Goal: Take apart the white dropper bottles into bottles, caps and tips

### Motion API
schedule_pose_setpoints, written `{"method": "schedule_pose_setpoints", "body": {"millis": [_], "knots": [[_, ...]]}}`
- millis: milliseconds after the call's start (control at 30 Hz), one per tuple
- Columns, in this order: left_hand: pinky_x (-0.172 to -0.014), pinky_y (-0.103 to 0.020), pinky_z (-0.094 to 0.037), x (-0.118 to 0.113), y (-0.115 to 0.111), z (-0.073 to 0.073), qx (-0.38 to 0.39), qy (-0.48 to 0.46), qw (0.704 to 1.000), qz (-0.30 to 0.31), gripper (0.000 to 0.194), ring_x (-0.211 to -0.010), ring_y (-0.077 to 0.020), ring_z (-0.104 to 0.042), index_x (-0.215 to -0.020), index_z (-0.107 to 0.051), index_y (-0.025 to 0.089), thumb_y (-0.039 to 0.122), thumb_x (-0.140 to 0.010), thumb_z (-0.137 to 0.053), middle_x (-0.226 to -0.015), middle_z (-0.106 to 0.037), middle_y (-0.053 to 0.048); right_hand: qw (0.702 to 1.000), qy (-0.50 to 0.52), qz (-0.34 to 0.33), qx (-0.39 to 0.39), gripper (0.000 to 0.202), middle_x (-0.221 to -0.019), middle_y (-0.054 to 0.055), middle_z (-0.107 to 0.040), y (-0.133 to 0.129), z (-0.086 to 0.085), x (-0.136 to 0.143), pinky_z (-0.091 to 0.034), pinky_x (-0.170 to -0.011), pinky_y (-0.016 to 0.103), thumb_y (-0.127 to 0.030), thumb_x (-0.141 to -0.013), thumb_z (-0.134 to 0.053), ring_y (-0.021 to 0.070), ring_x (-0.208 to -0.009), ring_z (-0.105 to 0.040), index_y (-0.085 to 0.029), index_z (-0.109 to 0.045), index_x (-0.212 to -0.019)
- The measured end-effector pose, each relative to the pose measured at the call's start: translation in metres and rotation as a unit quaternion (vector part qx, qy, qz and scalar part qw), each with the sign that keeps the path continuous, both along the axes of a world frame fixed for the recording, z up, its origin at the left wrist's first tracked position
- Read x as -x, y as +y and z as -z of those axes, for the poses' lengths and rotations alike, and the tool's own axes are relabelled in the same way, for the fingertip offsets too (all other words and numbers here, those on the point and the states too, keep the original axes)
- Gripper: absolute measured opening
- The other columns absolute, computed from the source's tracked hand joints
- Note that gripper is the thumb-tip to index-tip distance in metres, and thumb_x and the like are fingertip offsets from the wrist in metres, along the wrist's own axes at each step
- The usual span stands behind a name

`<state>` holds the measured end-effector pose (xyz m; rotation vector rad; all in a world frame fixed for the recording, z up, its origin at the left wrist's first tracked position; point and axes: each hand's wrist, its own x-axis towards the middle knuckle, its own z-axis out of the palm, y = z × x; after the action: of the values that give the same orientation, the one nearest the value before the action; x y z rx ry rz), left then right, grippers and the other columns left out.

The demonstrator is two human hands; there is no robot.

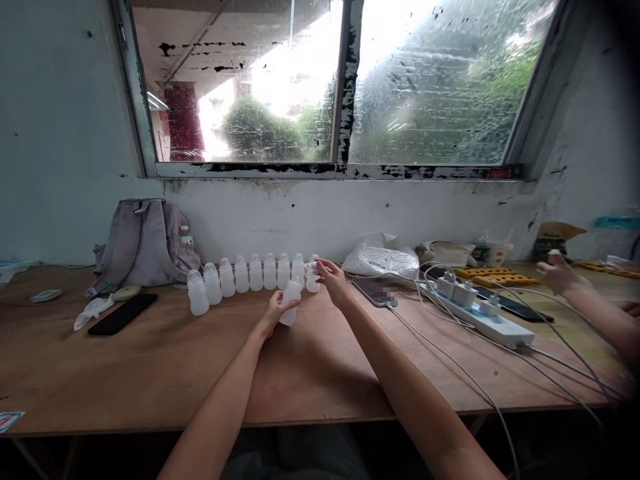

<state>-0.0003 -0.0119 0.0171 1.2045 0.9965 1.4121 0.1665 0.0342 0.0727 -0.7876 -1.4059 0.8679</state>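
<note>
My left hand [274, 313] is wrapped round a frosted white bottle [291, 303], held slightly tilted near the middle of the table. My right hand [331, 279] is just to its right, its fingers pinched at a clear cap [311, 267] beside the right end of the bottle row. A row of several frosted bottles with clear caps [241, 275] stands upright behind my hands, running to a bottle [198, 293] at the left end. Whether the cap at my right fingers is apart from the bottle behind it is hard to tell.
Left are a grey backpack [143, 240] and a black phone [123, 313]. Right are a plastic bag [383, 257], a charging phone [375, 291], a power strip [480, 320] with trailing cables, and another phone [515, 305]. Another person's hand [560, 275] reaches in at the far right.
</note>
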Motion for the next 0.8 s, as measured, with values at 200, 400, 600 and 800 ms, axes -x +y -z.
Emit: {"method": "schedule_pose_setpoints", "body": {"millis": [200,400,600,800], "knots": [[-0.06,-0.025,-0.042,-0.006,-0.003,0.002,-0.037,0.06,0.996,0.061,0.046,-0.071,-0.0171,-0.057,-0.091,-0.053,0.015,0.035,-0.054,-0.073,-0.084,-0.06,-0.006,0.998,0.059,0.031,0.022,0.045,-0.085,0.005,-0.059,0.001,0.007,0.001,-0.04,-0.052,0.022,-0.053,-0.065,-0.055,0.0125,-0.067,-0.053,-0.02,-0.06,-0.094],[-0.064,-0.027,-0.042,-0.007,-0.002,0.006,-0.033,0.079,0.994,0.063,0.049,-0.075,-0.0182,-0.057,-0.092,-0.05,0.015,0.037,-0.054,-0.072,-0.084,-0.061,-0.007,0.998,0.02,-0.002,0.055,0.045,-0.084,0.005,-0.06,0.0,0.013,0.002,-0.039,-0.051,0.021,-0.053,-0.063,-0.057,0.0117,-0.064,-0.051,-0.019,-0.062,-0.092],[-0.066,-0.028,-0.042,-0.008,-0.002,0.01,-0.035,0.086,0.994,0.058,0.051,-0.079,-0.0195,-0.056,-0.093,-0.05,0.016,0.038,-0.053,-0.073,-0.089,-0.061,-0.009,0.997,-0.014,-0.047,0.066,0.043,-0.085,0.005,-0.06,-0.007,0.012,0.007,-0.039,-0.052,0.021,-0.05,-0.063,-0.058,0.0144,-0.071,-0.053,-0.019,-0.062,-0.091],[-0.071,-0.03,-0.041,-0.008,0.0,0.012,-0.036,0.076,0.995,0.05,0.049,-0.085,-0.0217,-0.056,-0.093,-0.05,0.017,0.037,-0.055,-0.072,-0.092,-0.061,-0.01,0.993,-0.009,-0.081,0.08,0.044,-0.083,0.005,-0.061,-0.011,0.012,0.009,-0.04,-0.054,0.023,-0.049,-0.062,-0.059,0.0154,-0.072,-0.054,-0.018,-0.062,-0.093]]}}
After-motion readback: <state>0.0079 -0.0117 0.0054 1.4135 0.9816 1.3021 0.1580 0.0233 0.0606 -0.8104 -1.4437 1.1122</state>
